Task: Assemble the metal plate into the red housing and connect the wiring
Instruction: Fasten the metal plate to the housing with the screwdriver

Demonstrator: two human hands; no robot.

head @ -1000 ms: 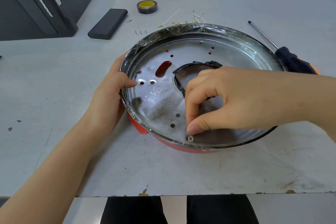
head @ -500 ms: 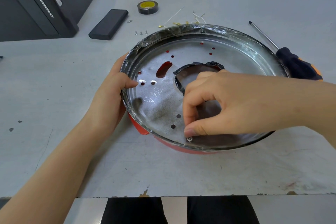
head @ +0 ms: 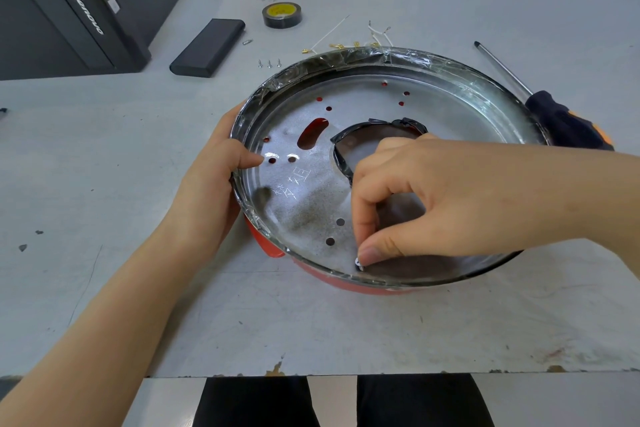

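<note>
While the metal plate (head: 311, 198) sits seated inside the red housing (head: 346, 282) on the grey table (head: 242, 322), a person's right hand (head: 443, 198) pinches a small screw (head: 359, 263) between thumb and forefinger at the plate's near edge. Against a second ago, the thumb has rolled over the screw head, which then showed its cross slot in full and now shows only a sliver, suggesting the screw is being started by hand in its hole. At the plate's left edge, the left hand (head: 211, 184) grips the taped rim, thumb hooked over it. The screwdriver (head: 540, 104) lies untouched just beyond the plate's right rim. Beyond the far rim wait three spare screws (head: 269, 63), loose wires (head: 377, 35) with brass terminals, and a tape roll (head: 282, 14), so wiring appears not yet begun.
</note>
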